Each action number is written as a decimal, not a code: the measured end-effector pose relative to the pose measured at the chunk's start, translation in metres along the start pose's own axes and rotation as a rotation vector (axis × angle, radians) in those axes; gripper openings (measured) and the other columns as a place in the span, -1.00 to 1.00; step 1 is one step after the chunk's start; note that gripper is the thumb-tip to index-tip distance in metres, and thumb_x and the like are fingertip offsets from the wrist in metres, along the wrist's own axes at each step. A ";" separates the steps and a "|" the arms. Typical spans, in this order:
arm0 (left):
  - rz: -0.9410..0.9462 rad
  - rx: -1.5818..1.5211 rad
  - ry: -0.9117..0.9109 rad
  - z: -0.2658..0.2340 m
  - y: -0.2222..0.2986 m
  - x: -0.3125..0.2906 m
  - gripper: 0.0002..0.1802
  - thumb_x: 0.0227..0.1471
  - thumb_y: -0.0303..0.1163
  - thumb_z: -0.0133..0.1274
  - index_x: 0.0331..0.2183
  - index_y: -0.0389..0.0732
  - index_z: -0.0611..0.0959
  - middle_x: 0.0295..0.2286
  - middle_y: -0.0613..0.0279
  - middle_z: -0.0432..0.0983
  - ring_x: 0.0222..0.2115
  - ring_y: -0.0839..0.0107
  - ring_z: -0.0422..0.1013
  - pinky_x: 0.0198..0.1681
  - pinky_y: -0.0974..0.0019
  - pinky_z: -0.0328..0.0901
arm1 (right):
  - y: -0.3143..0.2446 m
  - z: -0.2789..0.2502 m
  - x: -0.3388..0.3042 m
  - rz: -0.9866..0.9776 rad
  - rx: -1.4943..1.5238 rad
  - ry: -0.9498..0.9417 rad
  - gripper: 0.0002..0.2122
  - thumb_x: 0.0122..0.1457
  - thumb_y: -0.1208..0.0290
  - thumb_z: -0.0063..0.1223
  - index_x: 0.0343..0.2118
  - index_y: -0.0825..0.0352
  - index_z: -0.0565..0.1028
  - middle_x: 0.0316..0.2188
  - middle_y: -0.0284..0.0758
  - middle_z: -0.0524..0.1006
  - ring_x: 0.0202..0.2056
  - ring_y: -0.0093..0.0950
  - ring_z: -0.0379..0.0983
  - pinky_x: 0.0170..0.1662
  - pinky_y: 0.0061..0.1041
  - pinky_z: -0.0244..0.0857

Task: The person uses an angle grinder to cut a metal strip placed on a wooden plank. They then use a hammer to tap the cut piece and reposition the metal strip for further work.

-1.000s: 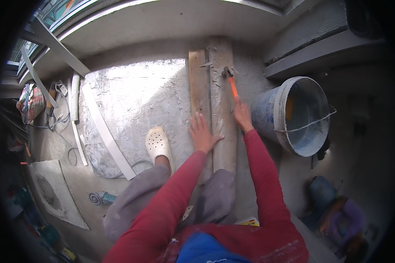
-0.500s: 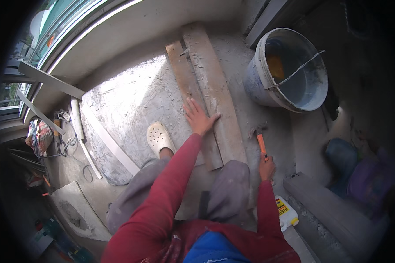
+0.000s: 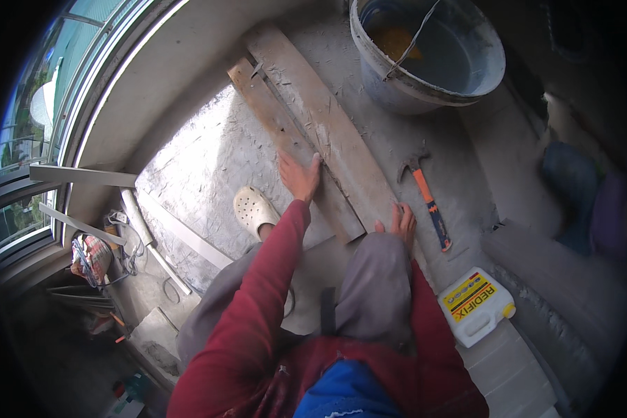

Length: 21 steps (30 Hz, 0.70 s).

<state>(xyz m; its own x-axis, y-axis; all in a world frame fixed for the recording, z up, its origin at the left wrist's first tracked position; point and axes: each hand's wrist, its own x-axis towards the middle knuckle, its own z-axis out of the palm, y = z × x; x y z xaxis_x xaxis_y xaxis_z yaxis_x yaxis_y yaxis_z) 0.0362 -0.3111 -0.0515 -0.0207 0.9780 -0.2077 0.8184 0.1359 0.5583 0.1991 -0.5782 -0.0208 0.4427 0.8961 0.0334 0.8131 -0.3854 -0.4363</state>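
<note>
Two dusty wooden planks lie side by side on the floor before me, a narrow plank and, to its right, a wide plank. My left hand spans the narrow plank, thumb by its right edge and fingers by its left. At the near end of the wide plank, my right hand is closed on the right edge, its thumb on top; my knee partly covers this spot. An orange-and-dark-handled claw hammer lies on the floor just right of that hand.
A bucket of cloudy water stands at the far right. Near my right arm is a white jug with a yellow label. Light strips, a cable and a window are at left. Another person's leg shows at right.
My right hand has let go of the hammer, now on the floor, and moved left onto the wide plank. My left hand has shifted to span the narrow plank. The view has also shifted.
</note>
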 end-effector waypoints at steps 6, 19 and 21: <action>0.281 0.061 0.190 -0.034 0.007 0.163 -0.14 0.11 -0.11 0.17 0.28 -0.35 0.26 0.24 -0.26 0.21 0.27 -0.19 0.10 0.31 -0.08 0.08 | -0.005 0.010 0.013 0.071 -0.015 0.074 -0.37 0.20 0.10 0.16 0.24 0.35 0.28 0.16 0.00 0.26 0.09 0.00 0.24 0.15 0.04 0.13; 0.771 0.596 0.248 -0.052 0.017 0.352 -0.48 0.11 -0.18 0.11 0.11 -0.03 0.56 -0.03 0.20 0.56 0.09 0.08 0.41 0.02 0.02 0.37 | -0.027 0.008 -0.002 -0.276 -0.082 0.052 -0.36 0.19 -0.14 0.07 0.16 0.28 0.39 0.13 -0.12 0.34 0.18 -0.15 0.24 0.25 0.06 0.09; 0.789 0.572 0.193 -0.058 0.020 0.357 -0.55 0.09 -0.19 0.11 0.03 -0.07 0.62 -0.07 0.15 0.58 0.04 0.07 0.44 0.02 0.01 0.37 | -0.031 0.015 -0.008 -0.302 -0.113 0.037 -0.40 0.24 -0.15 0.01 0.14 0.27 0.42 0.12 -0.13 0.36 0.18 -0.18 0.25 0.27 0.06 0.08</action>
<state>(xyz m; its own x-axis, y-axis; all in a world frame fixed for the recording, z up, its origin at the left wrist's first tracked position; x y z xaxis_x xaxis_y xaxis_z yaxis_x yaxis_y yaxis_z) 0.0115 0.0500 -0.0679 0.5976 0.7713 0.2192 0.7908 -0.6121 -0.0023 0.1646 -0.5706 -0.0211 0.1863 0.9659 0.1795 0.9456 -0.1268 -0.2995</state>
